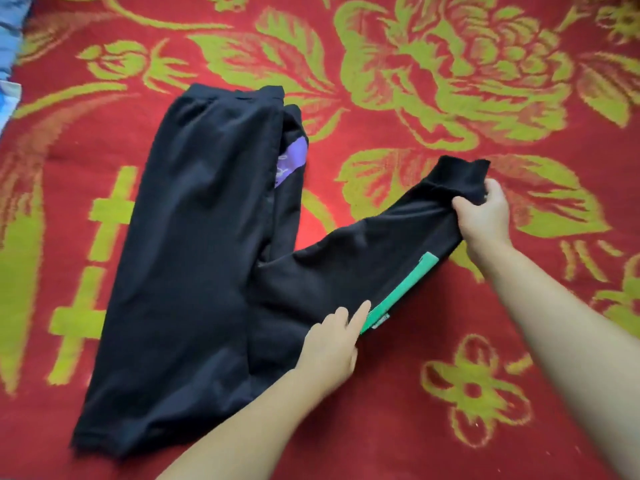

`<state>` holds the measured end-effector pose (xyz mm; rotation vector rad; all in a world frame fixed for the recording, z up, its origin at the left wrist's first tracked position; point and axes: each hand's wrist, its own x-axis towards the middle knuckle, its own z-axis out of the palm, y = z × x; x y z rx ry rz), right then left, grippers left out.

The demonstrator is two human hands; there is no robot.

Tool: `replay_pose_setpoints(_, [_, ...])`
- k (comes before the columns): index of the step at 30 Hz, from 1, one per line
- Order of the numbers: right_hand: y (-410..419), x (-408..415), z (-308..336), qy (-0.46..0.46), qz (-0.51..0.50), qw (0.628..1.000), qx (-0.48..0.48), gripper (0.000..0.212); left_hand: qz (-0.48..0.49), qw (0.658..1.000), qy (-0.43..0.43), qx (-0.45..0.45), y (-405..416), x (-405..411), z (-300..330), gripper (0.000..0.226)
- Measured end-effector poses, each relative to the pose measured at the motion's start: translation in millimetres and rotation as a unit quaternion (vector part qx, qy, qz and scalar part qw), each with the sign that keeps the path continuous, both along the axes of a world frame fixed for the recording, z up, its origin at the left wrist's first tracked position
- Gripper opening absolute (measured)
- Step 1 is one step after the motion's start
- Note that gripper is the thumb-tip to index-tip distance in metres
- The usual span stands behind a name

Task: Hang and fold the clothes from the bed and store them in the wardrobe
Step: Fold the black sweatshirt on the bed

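Far left edge: a pale blue cloth [10, 36] lies partly in view on the bed; its nature cannot be determined.

Left of centre: a black garment [180, 237] lies flat on the bed cover [450, 341], a red blanket with yellow-green flowers. The body's long axis runs from the near-left hem to the far end, tilted slightly right. A purple patch [292, 157] shows at its right edge.

Centre: the left hand [332, 348] rests on the garment beside the green stripe [401, 289]. Its fingers lie extended and pressing; the grip is released, pinning the cloth rather than grasping it.

Right: the sleeve [381, 247] branches off, pointing up and to the right. The right hand [485, 216] grasps it just below the cuff [460, 178], fingers and thumb curled round the fabric.

Judgement: the step in hand is folding the sleeve across the body. To do it well, the left hand should hold the fold line firm while the right hand carries the cuff over leftward, keeping the sleeve taut and laying it parallel to the body's long axis without bunching.
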<state>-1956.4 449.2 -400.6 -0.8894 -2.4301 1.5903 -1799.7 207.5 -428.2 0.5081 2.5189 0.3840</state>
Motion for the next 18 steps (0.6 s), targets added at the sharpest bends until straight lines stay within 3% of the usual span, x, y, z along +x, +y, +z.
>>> replay_pose_setpoints(3, [37, 38, 14, -0.014, 0.001, 0.996, 0.093, 0.025, -0.079, 0.995, 0.05, 0.044, 8, 19, 19, 0.077])
replay_pose_setpoints(5, [61, 64, 3, -0.117, 0.004, 0.982, 0.149, 0.032, -0.105, 0.993, -0.027, 0.038, 16, 28, 24, 0.075])
replay_pose_setpoints(7, [72, 82, -11, -0.26, -0.03, 0.955, 0.142, 0.052, -0.116, 0.981, -0.153, 0.008, 19, 30, 19, 0.072])
replay_pose_setpoints(9, [62, 80, -9, -0.333, -0.091, 0.923, 0.171, 0.078, -0.095, 0.979, -0.177, 0.018, 10, 20, 21, 0.066])
replay_pose_setpoints(11, [36, 65, 0, -0.296, -0.062, 0.911, 0.28, 0.085, 0.01, 0.99, -0.117, 0.084, -10, 2, 23, 0.05])
replay_pose_setpoints(13, [-2, 38, 8, -0.185, 0.061, 0.913, 0.359, 0.074, 0.13, 0.986, 0.011, 0.107, -37, -27, 22, 0.035])
replay_pose_setpoints(15, [-58, 3, 17, -0.098, 0.201, 0.92, 0.323, 0.054, 0.205, 0.971, 0.099, 0.073, -62, -62, 22, 0.03])
replay_pose_setpoints(18, [-143, -49, 23, -0.038, 0.317, 0.923, 0.215, 0.04, 0.246, 0.965, 0.095, 0.0, -80, -103, 15, 0.037])
